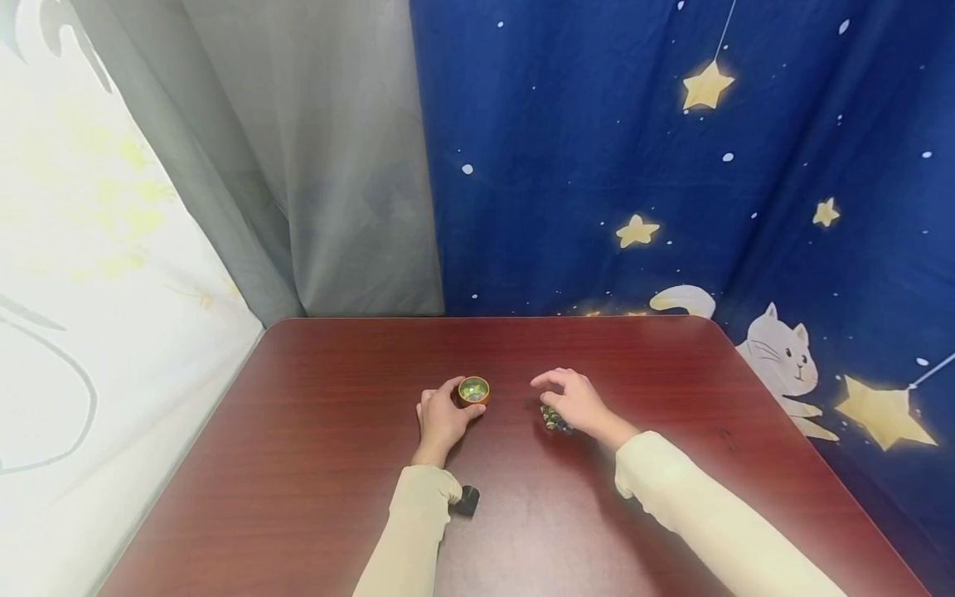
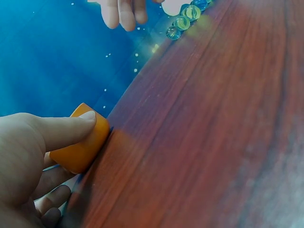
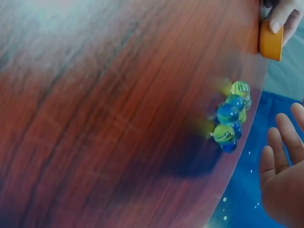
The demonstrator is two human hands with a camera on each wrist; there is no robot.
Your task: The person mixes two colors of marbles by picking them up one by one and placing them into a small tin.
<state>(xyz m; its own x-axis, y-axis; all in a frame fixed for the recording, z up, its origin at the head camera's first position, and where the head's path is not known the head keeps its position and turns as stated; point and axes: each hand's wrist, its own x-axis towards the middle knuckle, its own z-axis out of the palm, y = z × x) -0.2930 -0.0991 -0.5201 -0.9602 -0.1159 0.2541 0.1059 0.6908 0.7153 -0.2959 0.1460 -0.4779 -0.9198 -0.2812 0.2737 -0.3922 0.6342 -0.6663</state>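
Observation:
My left hand (image 1: pixel 442 419) grips a small orange cup (image 1: pixel 473 391) on the table, with the thumb on one side and fingers on the other. Looking down from the head view, greenish glass shows inside the cup. Several glass marbles (image 3: pixel 228 114), blue and yellow-green, lie bunched together on the wood to the cup's right. Just over this cluster hovers my right hand (image 1: pixel 576 402), partly covering it in the head view. Its fingers (image 3: pixel 290 137) are loosely extended, with nothing between them, and the right wrist view shows them apart from the marbles.
A dark red wooden table (image 1: pixel 313 431) with rounded far corners carries everything. Behind it hang a grey curtain (image 1: pixel 358 166) and a blue star-patterned curtain (image 1: pixel 552 166). A small black object (image 1: pixel 467 501) shows by the left cuff.

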